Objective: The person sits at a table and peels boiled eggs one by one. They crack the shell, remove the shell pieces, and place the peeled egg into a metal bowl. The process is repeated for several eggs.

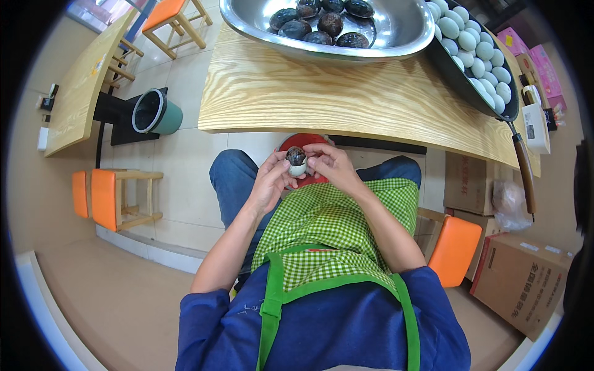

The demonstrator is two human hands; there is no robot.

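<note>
Both hands meet over the lap, just below the edge of the wooden desk (346, 102). The left hand (267, 185) cradles an egg (296, 160) from the side and underneath, its fingers closed in a pinching grip around the pale shell left on the lower half. The right hand (331, 166) touches the egg from the other side, its fingertips pressed against the shell edge. The upper half of the egg is already bare and dark and glossy, so it looks about half peeled. Directly below the hands sits a red bin (303, 141) on the floor, partly hidden by them.

On the desk, a steel bowl (396, 37) holds a handful of dark, fully peeled eggs (322, 21). To its right, a dark pan (461, 77) with a wooden handle is heaped with pale eggs in their shells (479, 49). Judging by the two piles, only a small share is done and most remain unpeeled.
</note>
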